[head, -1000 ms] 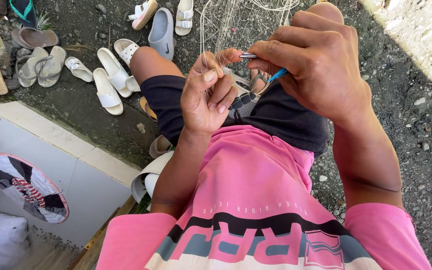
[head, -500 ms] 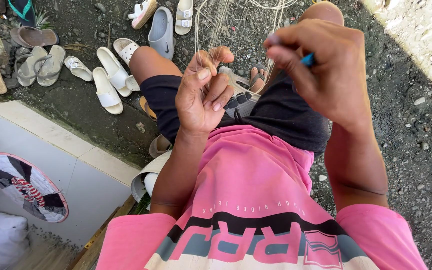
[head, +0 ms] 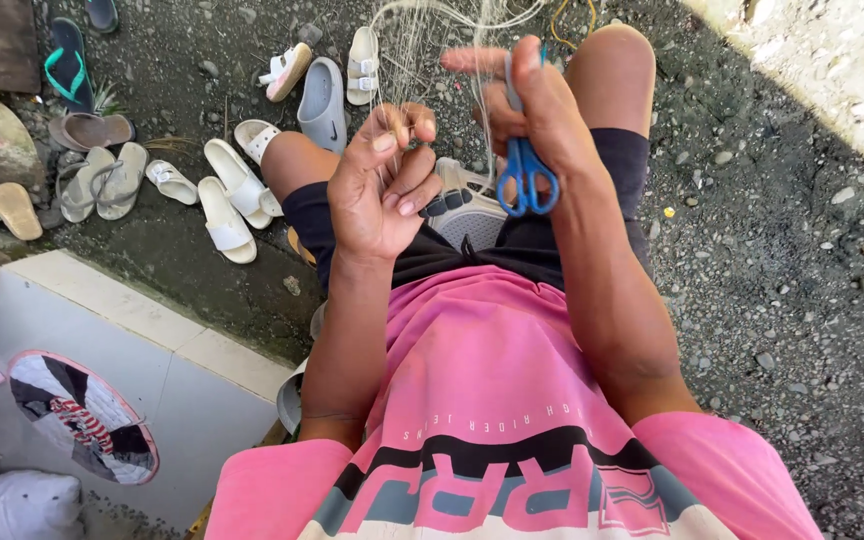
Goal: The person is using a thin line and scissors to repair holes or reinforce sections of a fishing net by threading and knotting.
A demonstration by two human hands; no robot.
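Left hand (head: 382, 185) sits nearer the body, thumb and forefinger pinched on pale net strands (head: 407, 60) that run straight up and away from it toward the gravel ground (head: 772, 250). Right hand (head: 532, 110), just beside and slightly farther out, is closed around blue-handled scissors (head: 525, 175), handles hanging down, blades hidden in the fist, strands passing its fingertips. Beyond lie scattered sandals (head: 227, 200).

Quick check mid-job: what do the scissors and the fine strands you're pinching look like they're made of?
Scissors in the right hand: glossy blue handle loops, likely moulded plastic; the blades are mostly hidden but look like grey metal. Strands pinched by the left hand: very thin, pale and translucent, probably nylon monofilament netting, though too fine to be sure.
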